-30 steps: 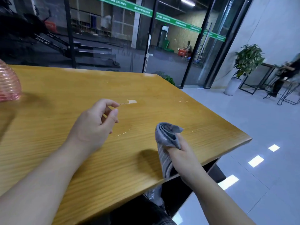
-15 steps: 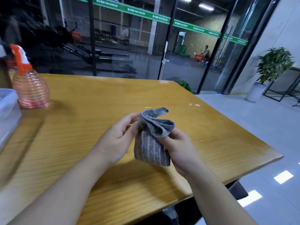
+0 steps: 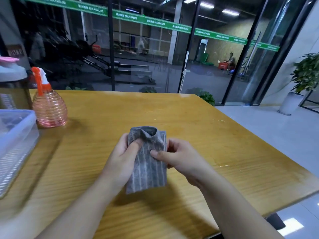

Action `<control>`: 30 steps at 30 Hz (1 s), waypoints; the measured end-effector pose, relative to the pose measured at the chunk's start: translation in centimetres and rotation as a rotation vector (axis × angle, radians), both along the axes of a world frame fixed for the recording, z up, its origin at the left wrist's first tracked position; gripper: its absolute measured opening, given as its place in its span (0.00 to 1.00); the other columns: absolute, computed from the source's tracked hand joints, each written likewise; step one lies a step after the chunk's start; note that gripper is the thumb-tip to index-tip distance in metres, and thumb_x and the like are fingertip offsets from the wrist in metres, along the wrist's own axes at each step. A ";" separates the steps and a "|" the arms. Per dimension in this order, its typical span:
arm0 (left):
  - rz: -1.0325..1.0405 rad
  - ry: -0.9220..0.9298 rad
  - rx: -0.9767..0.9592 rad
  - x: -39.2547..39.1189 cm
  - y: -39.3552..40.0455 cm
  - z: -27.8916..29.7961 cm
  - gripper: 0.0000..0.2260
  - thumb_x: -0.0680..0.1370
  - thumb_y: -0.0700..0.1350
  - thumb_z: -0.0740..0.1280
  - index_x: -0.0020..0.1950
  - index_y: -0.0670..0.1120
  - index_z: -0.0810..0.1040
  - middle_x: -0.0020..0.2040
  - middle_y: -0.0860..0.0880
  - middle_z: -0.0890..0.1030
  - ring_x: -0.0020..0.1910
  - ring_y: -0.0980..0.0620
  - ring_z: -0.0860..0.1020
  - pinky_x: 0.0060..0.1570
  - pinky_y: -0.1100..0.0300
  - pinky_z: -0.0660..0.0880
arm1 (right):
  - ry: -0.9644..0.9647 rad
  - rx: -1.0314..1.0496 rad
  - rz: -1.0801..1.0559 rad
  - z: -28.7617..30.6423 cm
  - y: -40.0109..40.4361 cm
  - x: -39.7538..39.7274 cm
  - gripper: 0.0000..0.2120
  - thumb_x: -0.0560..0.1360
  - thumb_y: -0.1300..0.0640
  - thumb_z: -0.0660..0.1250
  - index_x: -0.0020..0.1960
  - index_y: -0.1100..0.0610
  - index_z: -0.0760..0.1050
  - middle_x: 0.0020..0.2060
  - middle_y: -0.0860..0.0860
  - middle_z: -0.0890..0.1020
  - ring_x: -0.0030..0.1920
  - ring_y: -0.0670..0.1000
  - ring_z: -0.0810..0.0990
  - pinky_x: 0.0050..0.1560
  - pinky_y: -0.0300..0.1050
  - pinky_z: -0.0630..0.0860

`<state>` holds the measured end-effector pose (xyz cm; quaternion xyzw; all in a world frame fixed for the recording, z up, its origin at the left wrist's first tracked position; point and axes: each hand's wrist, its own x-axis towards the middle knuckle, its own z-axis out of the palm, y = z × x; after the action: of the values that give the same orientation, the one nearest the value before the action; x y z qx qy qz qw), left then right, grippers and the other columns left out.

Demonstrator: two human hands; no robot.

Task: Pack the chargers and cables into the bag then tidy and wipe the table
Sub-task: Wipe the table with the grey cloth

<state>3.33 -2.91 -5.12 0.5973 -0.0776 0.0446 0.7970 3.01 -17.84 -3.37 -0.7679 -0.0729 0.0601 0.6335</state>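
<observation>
A grey striped cloth (image 3: 148, 169) hangs folded above the middle of the wooden table (image 3: 224, 152). My left hand (image 3: 123, 157) grips its left edge, thumb pressed on the front. On the right side, my right hand (image 3: 177, 156) pinches the cloth between thumb and fingers. The cloth's top is bunched into a loose fold, and its lower end hangs free just over the tabletop. No chargers, cables or bag are in view.
A pink spray bottle (image 3: 49, 107) with an orange trigger stands at the table's back left. A clear plastic box (image 3: 13, 145) sits at the left edge, with a dark bottle (image 3: 12, 87) behind it. Glass walls run behind the table; its right edge drops to a tiled floor.
One second ago only my right hand held the cloth at the table's front edge. My left hand has since taken hold of it, and the cloth now hangs between both hands. My view has turned left.
</observation>
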 end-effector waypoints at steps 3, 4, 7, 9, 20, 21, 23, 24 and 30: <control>-0.023 0.043 -0.048 0.2 0.2 0.0 0.07 0.79 0.40 0.58 0.46 0.48 0.74 0.38 0.49 0.80 0.40 0.52 0.78 0.42 0.55 0.73 | -0.072 0.004 0.016 0.5 0.6 0.2 0.21 0.69 0.53 0.69 0.52 0.69 0.72 0.42 0.54 0.81 0.42 0.49 0.80 0.43 0.47 0.75; -0.025 0.026 -0.039 0.4 0.3 0.0 0.05 0.79 0.39 0.60 0.46 0.47 0.73 0.40 0.47 0.78 0.40 0.52 0.77 0.42 0.55 0.72 | -0.077 0.030 -0.008 0.8 0.7 0.3 0.19 0.70 0.53 0.68 0.52 0.68 0.72 0.40 0.53 0.81 0.40 0.49 0.80 0.42 0.48 0.74; -0.006 -0.012 -0.022 0.9 0.9 0.0 0.13 0.69 0.41 0.70 0.47 0.46 0.67 0.39 0.47 0.75 0.36 0.52 0.74 0.34 0.60 0.71 | -0.029 0.152 -0.097 1.7 0.9 0.5 0.08 0.77 0.58 0.63 0.51 0.63 0.73 0.39 0.52 0.81 0.39 0.50 0.80 0.41 0.49 0.76; -0.015 -0.024 -0.068 1.1 1.3 0.1 0.20 0.63 0.43 0.70 0.51 0.48 0.66 0.43 0.48 0.77 0.40 0.54 0.77 0.37 0.61 0.74 | 0.025 0.237 -0.148 2.1 0.6 0.8 0.06 0.78 0.59 0.60 0.50 0.59 0.74 0.42 0.54 0.82 0.43 0.53 0.82 0.46 0.53 0.77; -0.119 0.003 -0.085 1.0 1.8 -0.3 0.38 0.56 0.47 0.76 0.65 0.50 0.67 0.59 0.46 0.78 0.56 0.49 0.78 0.51 0.54 0.76 | 0.194 0.325 0.173 2.2 0.1 0.9 0.13 0.73 0.56 0.68 0.57 0.56 0.76 0.47 0.55 0.83 0.45 0.54 0.83 0.46 0.49 0.79; -0.127 0.003 -0.064 1.0 1.8 -0.4 0.41 0.55 0.49 0.76 0.66 0.50 0.66 0.58 0.46 0.78 0.56 0.50 0.78 0.49 0.56 0.77 | 0.180 0.278 0.250 2.2 0.0 0.9 0.16 0.71 0.58 0.68 0.58 0.55 0.75 0.48 0.54 0.83 0.47 0.54 0.82 0.48 0.50 0.78; -0.148 -0.007 -0.003 1.0 1.9 -0.5 0.43 0.54 0.49 0.78 0.67 0.47 0.67 0.57 0.45 0.79 0.56 0.47 0.79 0.49 0.55 0.78 | 0.164 0.201 0.340 2.4 0.0 0.9 0.16 0.69 0.62 0.67 0.56 0.53 0.77 0.47 0.54 0.82 0.47 0.54 0.81 0.50 0.50 0.77; -0.157 -0.017 0.010 1.0 1.9 -0.5 0.42 0.54 0.50 0.78 0.66 0.44 0.69 0.56 0.43 0.80 0.56 0.44 0.79 0.49 0.53 0.78 | 0.161 0.176 0.341 2.5 -0.1 0.9 0.16 0.68 0.64 0.66 0.54 0.53 0.77 0.46 0.54 0.82 0.46 0.54 0.81 0.48 0.50 0.77; -0.024 -0.017 -0.020 1.3 2.4 -0.3 0.24 0.55 0.52 0.74 0.48 0.44 0.79 0.43 0.46 0.84 0.43 0.49 0.81 0.41 0.57 0.78 | 0.255 0.370 0.080 3.3 -0.2 2.1 0.12 0.72 0.62 0.69 0.55 0.62 0.78 0.52 0.61 0.81 0.49 0.57 0.80 0.54 0.52 0.76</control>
<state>4.65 -0.47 -5.41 0.5880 -0.0913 0.0409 0.8026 5.16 -18.03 -0.02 -0.6214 -0.0323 0.1675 0.7647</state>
